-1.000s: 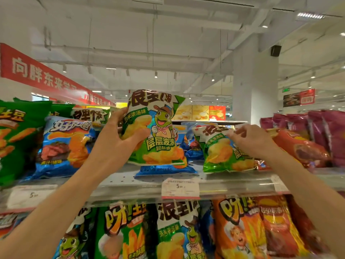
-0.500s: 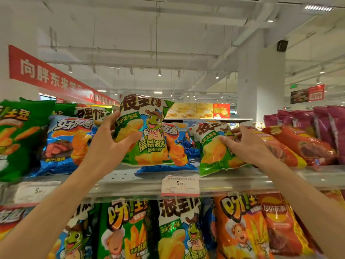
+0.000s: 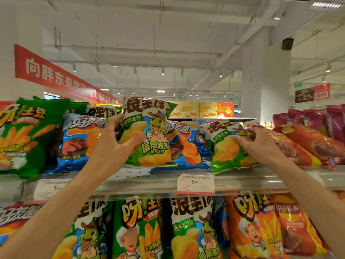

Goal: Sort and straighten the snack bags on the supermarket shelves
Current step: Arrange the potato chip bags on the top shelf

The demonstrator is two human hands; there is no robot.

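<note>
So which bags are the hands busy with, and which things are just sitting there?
Busy with:
- upright green frog-picture crisp bag, gripped by left hand
- leaning green frog-picture crisp bag, held by right hand

Just sitting there:
- blue steak-picture bag
- red crisp bags
- white price tag

White ceiling [image 3: 186,25] with spotlights, white pillar [image 3: 265,81], red banner [image 3: 56,73] — bright supermarket hall

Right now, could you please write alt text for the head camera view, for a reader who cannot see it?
A person's left hand holds a green frog-mascot crisp bag upright on a supermarket top shelf, while the right hand grips a matching bag leaning among blue bags and red bags. More snack bags fill the shelf below.
</note>
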